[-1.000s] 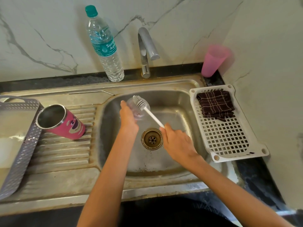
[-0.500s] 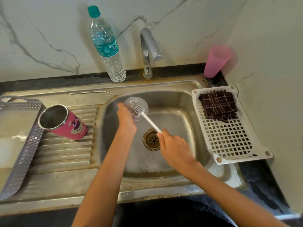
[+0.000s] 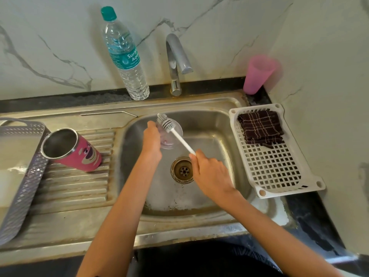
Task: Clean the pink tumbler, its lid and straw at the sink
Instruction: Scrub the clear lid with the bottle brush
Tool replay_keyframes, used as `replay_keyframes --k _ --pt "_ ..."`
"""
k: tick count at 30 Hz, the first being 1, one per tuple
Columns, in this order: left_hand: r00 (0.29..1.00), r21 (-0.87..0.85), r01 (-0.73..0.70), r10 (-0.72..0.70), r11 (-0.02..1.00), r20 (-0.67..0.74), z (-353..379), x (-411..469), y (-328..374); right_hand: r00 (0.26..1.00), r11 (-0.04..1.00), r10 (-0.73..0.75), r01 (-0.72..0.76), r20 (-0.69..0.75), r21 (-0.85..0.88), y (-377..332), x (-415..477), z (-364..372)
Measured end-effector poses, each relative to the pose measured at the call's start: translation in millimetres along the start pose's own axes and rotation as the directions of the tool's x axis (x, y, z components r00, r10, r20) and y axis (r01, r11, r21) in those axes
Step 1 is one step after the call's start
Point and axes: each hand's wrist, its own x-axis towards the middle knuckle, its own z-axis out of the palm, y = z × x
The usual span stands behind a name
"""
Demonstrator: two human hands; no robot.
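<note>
Over the steel sink basin, my left hand grips the clear tumbler lid by its left edge. My right hand grips the white handle of a bottle brush, whose bristle head lies across the lid's upper part. The pink tumbler with a cartoon face lies tilted on the ribbed drainboard at the left, its open steel mouth leaning on a grey basket. A metal straw with a bent end lies on the sink ledge behind the drainboard.
A grey perforated basket stands at the far left. A water bottle and the tap stand at the back. At the right, a white slotted tray holds a dark checked cloth; a pink plastic cup stands in the corner.
The brush head has slid up and across the lid, back toward the basin's rear wall. Both hands stay over the basin.
</note>
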Motion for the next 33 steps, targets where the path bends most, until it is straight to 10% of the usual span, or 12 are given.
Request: replay_keyframes --k 26,33 --pt "0.999 -0.29 -0.029 0.036 0.957 0.019 14.4 -9.2 -2.6 0.995 0.991 0.009 -0.022 0.099 0.129 -5.2 -20.0 -3.5" --pt "0.992 -0.129 -0.106 0.114 0.986 0.055 15.7 -22.8 -19.6 0.994 0.965 0.074 -0.091 0.078 0.246 -5.5 5.6 -0.7"
